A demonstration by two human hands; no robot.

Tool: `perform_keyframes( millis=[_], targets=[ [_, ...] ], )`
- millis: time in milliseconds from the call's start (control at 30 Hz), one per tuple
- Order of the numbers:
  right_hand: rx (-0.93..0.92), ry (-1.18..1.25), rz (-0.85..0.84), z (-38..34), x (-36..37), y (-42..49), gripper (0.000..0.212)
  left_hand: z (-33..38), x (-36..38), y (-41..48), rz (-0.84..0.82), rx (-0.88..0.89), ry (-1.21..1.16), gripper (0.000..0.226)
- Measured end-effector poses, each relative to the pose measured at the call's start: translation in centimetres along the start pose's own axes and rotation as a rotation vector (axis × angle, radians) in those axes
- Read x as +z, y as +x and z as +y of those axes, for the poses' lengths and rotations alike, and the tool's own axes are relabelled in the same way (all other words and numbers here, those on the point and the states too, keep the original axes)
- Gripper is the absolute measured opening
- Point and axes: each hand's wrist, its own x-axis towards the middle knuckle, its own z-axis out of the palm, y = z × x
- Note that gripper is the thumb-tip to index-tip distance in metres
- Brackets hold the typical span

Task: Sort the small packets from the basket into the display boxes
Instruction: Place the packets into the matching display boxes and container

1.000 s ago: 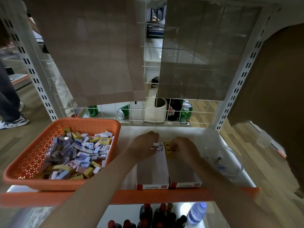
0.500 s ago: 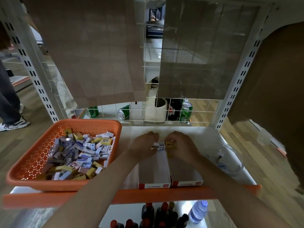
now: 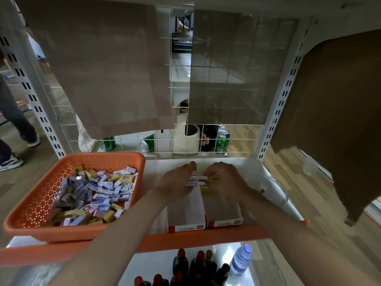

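Shelf [image 3: 156, 170]: white, with an orange front edge. The orange basket [image 3: 103, 156] sits at its left end, heaped with small packets [image 3: 99, 190], white-and-purple ones and yellow ones mixed together. Two display boxes stand side by side just right of the basket, touching along their long walls: left box [image 3: 186, 211], right box [image 3: 221, 209]. Both show bare floor over their near halves.

Your left hand [image 3: 175, 182] is over the far end of the left box, fingers curled round a white-and-purple packet [image 3: 191, 181]. Your right hand [image 3: 226, 178] is over the far end of the right box, fingertips pinching a yellow packet [image 3: 214, 179]. The two hands nearly meet across the shared wall. A second yellow packet [image 3: 207, 190] lies in the right box, just nearer you than the held one. Whether the held packets touch the box floors cannot be told.

Clear plastic container [image 3: 274, 188]: just right of your right arm. Green cans [image 3: 222, 139]: behind the wire grid. Dark bottles [image 3: 195, 267] and a water bottle [image 3: 241, 259]: on the level below.
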Motion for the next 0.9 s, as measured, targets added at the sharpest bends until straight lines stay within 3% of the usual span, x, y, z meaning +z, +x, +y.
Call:
perform_keyframes(
  millis=[300,500,900],
  targets=[
    [0.220,-0.133,0.170,6.0,-7.2,-5.8,0.016,0.5,0.6,-0.7,-0.037,-0.008,0.122,0.037],
    [0.301,-0.215,0.100,7.0,-7.4,-7.6,0.022,1.0,1.3,-0.3,-0.057,-0.005,0.138,0.037],
    [0.219,-0.194,0.101,4.2,-6.6,-5.4,0.020,1.5,1.1,-0.1,-0.016,0.039,0.258,0.029]
  ],
)
